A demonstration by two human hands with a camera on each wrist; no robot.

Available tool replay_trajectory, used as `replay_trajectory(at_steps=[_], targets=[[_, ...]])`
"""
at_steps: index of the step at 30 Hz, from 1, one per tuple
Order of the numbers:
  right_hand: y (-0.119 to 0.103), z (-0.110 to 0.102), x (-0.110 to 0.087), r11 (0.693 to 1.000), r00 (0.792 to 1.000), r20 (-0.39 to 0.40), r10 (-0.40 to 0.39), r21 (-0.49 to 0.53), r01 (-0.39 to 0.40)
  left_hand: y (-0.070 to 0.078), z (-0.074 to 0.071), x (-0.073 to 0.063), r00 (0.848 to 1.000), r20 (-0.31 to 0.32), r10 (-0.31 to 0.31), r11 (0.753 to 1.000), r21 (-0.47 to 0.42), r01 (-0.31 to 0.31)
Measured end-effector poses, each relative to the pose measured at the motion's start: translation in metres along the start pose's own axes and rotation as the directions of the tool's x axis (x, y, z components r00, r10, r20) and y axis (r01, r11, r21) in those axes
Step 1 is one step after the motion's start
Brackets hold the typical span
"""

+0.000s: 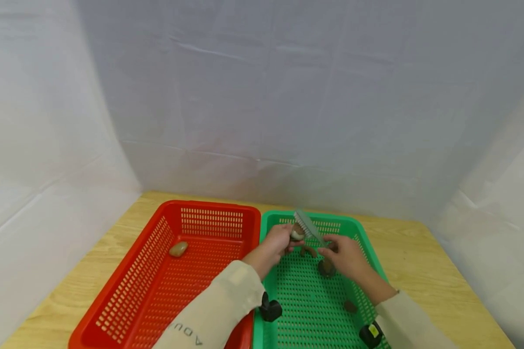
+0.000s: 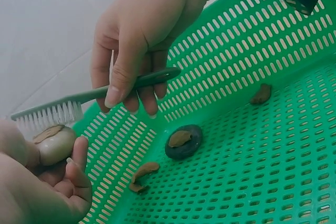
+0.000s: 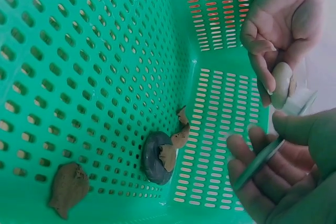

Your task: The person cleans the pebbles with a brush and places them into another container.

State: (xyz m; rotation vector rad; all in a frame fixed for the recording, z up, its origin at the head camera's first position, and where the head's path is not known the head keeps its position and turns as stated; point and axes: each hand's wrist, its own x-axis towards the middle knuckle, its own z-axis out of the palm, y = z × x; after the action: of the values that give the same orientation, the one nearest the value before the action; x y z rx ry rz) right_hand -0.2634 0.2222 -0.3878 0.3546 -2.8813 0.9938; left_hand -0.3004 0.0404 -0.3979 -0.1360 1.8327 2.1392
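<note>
Over the far end of the green basket [image 1: 312, 295], my left hand [image 1: 279, 240] holds a pale smooth stone [image 2: 56, 147] with a brown clay-like patch [image 2: 49, 132] on it. My right hand [image 1: 347, 254] grips a green brush [image 2: 84, 96] by its handle, thumb on one side and fingers on the other. The brush's white bristles [image 2: 50, 114] point down at the patch and appear to touch it. Below the hands, a dark stone [image 2: 184, 142] bearing another brown patch lies on the basket floor. A curved brown piece [image 2: 143, 177] is beside it.
Another brown lump [image 3: 69, 188] lies in the green basket, nearer the front. A red basket [image 1: 192, 286] stands against it on the left, with a tan stone [image 1: 178, 249] inside. Both stand on a wooden table [image 1: 419, 271] enclosed by pale sheeting [image 1: 262, 97].
</note>
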Motion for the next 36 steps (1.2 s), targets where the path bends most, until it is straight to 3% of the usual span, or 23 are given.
replay_trajectory(at_steps=[6, 12, 21, 36], targets=[[0.0, -0.002, -0.0006, 0.999, 0.998, -0.041, 0.049, -0.021, -0.05, 0.0001, -0.0002, 0.0, 1.0, -0.001, -0.008, 1.0, -0.009, 0.008], [-0.0014, -0.0013, 0.0008, 0.999, 0.996, -0.078, -0.035, 0.025, 0.037, 0.0011, 0.0, 0.0001, 1.0, 0.01, -0.017, 1.0, -0.017, 0.017], [-0.0008, 0.0019, 0.0021, 0.997, 0.997, -0.021, -0.078, 0.012, 0.079, 0.0006, 0.0012, -0.0003, 1.0, 0.015, -0.005, 1.0, 0.019, 0.005], [-0.0017, -0.0016, -0.0019, 0.999, 0.999, -0.027, 0.029, 0.028, -0.029, -0.001, -0.0006, -0.0005, 0.999, 0.026, 0.019, 0.998, 0.055, -0.021]])
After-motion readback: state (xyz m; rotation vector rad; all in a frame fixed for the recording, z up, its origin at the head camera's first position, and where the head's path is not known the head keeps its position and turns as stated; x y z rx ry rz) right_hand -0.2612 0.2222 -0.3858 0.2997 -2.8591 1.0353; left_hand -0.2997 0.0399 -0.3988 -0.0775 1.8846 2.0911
